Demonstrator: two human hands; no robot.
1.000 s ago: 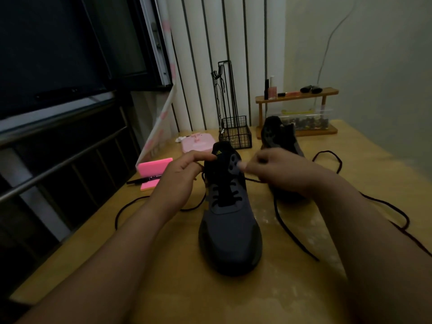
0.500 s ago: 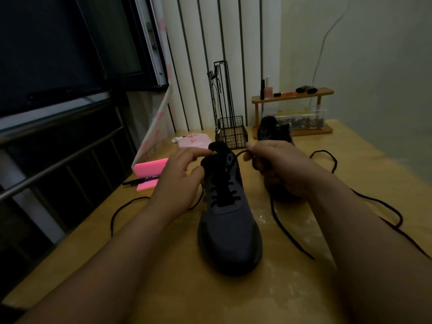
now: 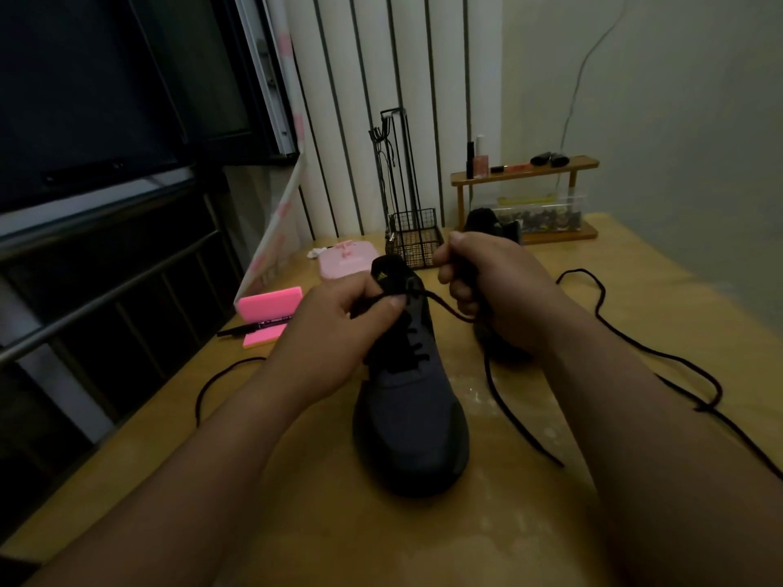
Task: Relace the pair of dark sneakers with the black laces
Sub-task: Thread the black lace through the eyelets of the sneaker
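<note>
Yellow wood counter is seen to carry both shoes. At mid-counter the near sneaker is stood toe toward the camera, with crossings visible up the lower eyelets. Behind it and to the right the second sneaker is set, mostly hidden; its lacing cannot be told. At the tongue top the left hand is clamped in a pinch on the black lace, and the right hand is curled tight round it, a short strand strung between. Loose ends are trailed on the counter either side.

Step judged: upper eyelets of the near sneaker being laced and snugged. The next move calls for slack to be drawn through evenly, then the tip fed to the next eyelet.
</note>
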